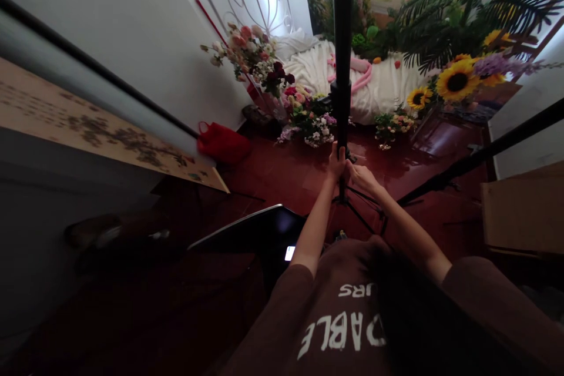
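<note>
Head view: I see the left hand's (337, 163) fingers clamped round the pole (343, 29); at its four o'clock, the right hand (362, 177), fingers curled together, touches the pole's side.

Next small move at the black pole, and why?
I'd probably try a slight turn of the small dark fitting with the right hand: its fingertips are right by it, while the left hand is wrapped around the black pole and could steady it. The fitting's exact shape is unclear.
</note>
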Action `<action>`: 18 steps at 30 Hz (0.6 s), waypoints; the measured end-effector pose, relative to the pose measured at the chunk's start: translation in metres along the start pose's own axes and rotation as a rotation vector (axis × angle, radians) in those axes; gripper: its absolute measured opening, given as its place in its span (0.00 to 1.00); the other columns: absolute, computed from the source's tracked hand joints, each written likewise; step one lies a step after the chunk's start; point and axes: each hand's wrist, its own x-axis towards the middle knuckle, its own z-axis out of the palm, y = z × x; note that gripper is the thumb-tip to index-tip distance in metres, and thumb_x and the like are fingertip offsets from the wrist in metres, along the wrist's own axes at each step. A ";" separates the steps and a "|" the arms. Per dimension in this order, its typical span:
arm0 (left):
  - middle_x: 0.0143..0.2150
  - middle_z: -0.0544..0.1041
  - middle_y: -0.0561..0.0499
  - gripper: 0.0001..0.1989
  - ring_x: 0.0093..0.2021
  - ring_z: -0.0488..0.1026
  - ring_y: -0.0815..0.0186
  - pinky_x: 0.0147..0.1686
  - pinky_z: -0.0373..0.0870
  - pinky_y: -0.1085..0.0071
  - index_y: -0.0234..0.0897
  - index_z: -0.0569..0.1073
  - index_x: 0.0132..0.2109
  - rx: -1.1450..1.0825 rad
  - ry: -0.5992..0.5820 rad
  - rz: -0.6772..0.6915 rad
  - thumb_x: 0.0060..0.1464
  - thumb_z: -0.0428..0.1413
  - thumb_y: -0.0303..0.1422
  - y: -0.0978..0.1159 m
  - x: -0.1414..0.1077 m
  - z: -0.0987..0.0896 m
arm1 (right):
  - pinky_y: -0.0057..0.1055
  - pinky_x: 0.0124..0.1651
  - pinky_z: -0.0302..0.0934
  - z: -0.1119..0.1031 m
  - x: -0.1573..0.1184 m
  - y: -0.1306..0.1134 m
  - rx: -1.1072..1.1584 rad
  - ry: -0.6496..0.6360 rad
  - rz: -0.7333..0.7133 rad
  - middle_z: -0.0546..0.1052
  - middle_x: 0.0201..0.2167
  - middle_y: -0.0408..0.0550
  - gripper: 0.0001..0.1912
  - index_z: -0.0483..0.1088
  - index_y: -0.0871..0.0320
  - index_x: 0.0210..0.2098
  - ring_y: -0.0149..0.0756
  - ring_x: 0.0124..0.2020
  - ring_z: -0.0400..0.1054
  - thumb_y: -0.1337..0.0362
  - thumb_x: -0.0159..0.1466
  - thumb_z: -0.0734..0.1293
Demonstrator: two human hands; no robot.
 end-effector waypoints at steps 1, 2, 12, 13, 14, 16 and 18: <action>0.37 0.77 0.46 0.29 0.36 0.75 0.65 0.39 0.70 0.71 0.38 0.72 0.50 -0.002 -0.007 -0.001 0.58 0.49 0.57 -0.001 0.001 0.000 | 0.29 0.31 0.59 0.003 0.001 -0.001 0.080 -0.003 0.012 0.71 0.16 0.45 0.35 0.65 0.55 0.19 0.33 0.21 0.66 0.33 0.65 0.53; 0.35 0.77 0.47 0.29 0.35 0.75 0.66 0.39 0.71 0.71 0.38 0.72 0.51 -0.006 -0.018 -0.001 0.58 0.48 0.58 -0.003 0.001 0.001 | 0.28 0.28 0.57 0.007 0.001 -0.002 0.187 -0.011 0.045 0.70 0.15 0.46 0.37 0.64 0.55 0.18 0.32 0.20 0.65 0.33 0.65 0.51; 0.35 0.77 0.46 0.30 0.36 0.75 0.65 0.38 0.71 0.70 0.37 0.74 0.49 -0.030 0.018 0.012 0.57 0.49 0.58 0.001 0.000 0.003 | 0.24 0.20 0.42 0.007 0.004 -0.025 1.307 -0.159 0.359 0.52 0.12 0.35 0.23 0.52 0.55 0.19 0.27 0.13 0.39 0.66 0.71 0.49; 0.35 0.77 0.47 0.29 0.35 0.74 0.65 0.37 0.71 0.70 0.37 0.74 0.50 -0.036 0.021 0.012 0.57 0.50 0.58 0.002 0.000 0.004 | 0.24 0.20 0.42 0.006 0.005 -0.028 1.347 -0.129 0.354 0.51 0.12 0.35 0.22 0.52 0.55 0.19 0.28 0.14 0.39 0.69 0.69 0.49; 0.34 0.77 0.48 0.29 0.34 0.74 0.66 0.36 0.71 0.71 0.38 0.74 0.50 -0.044 0.019 0.010 0.57 0.50 0.57 0.002 0.000 0.004 | 0.24 0.21 0.42 0.006 0.006 -0.030 1.362 -0.100 0.354 0.50 0.12 0.35 0.21 0.51 0.55 0.18 0.28 0.14 0.38 0.71 0.68 0.50; 0.33 0.76 0.50 0.27 0.31 0.73 0.67 0.33 0.71 0.71 0.39 0.73 0.51 -0.059 0.015 0.001 0.58 0.51 0.56 0.003 0.000 0.004 | 0.25 0.21 0.42 0.006 0.009 -0.033 1.349 -0.056 0.351 0.48 0.12 0.35 0.20 0.50 0.55 0.17 0.29 0.15 0.37 0.73 0.65 0.51; 0.32 0.75 0.51 0.26 0.30 0.73 0.68 0.32 0.70 0.72 0.41 0.73 0.52 -0.066 0.011 -0.010 0.58 0.51 0.55 0.003 0.000 0.004 | 0.25 0.22 0.42 0.007 0.011 -0.034 1.308 -0.040 0.329 0.47 0.12 0.36 0.20 0.49 0.55 0.16 0.30 0.15 0.36 0.75 0.63 0.52</action>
